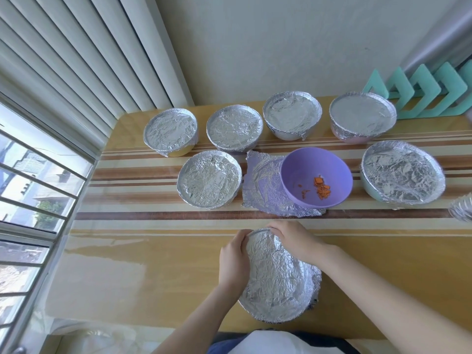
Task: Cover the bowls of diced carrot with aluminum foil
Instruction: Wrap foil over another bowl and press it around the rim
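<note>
I have both hands on the near bowl point(278, 279), close to me on the worktop point(153, 264). My left hand point(233, 261) curls round its left rim and my right hand point(293, 241) curls over the far rim, crimping the foil down, so I judge this one nearly sealed. Next should be the purple bowl point(301, 172), open in the second row with diced carrot point(322, 191) showing; the loose foil sheet point(263, 185) touching its left side needs lifting over the mouth and pressing round the rim.
</note>
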### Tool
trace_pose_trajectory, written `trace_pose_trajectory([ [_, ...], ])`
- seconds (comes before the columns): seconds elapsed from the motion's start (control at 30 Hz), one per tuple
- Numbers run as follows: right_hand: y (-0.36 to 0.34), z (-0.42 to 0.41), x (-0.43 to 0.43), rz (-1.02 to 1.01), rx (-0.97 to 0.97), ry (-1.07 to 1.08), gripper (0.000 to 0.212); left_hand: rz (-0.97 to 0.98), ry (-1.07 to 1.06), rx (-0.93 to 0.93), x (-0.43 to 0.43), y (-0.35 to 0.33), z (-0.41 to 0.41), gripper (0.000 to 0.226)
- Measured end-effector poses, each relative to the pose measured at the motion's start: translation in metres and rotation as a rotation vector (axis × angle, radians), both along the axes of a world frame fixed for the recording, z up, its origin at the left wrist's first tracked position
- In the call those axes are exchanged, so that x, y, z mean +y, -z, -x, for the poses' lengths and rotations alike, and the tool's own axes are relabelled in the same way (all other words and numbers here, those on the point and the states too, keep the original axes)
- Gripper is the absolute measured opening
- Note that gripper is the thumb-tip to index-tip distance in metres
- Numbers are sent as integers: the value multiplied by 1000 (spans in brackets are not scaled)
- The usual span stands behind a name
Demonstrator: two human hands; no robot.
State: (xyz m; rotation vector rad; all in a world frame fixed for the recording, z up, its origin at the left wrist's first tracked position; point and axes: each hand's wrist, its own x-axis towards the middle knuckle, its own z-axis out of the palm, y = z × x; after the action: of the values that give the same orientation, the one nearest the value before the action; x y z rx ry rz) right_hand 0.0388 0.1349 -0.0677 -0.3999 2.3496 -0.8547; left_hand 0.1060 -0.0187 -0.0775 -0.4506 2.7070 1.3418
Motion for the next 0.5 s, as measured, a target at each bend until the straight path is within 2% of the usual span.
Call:
trace_pose_trajectory([
  [0.2,2,-1,-1,2,55,-2,24,6,-23,44,3,4,-3,18],
  [0.3,0,1,-1,15,35,-38,27,-39,-16,37,4,4,-4,21],
  [0.5,-5,-1,0,42,0,-24,45,19,-8,108,2,12,-1,21],
])
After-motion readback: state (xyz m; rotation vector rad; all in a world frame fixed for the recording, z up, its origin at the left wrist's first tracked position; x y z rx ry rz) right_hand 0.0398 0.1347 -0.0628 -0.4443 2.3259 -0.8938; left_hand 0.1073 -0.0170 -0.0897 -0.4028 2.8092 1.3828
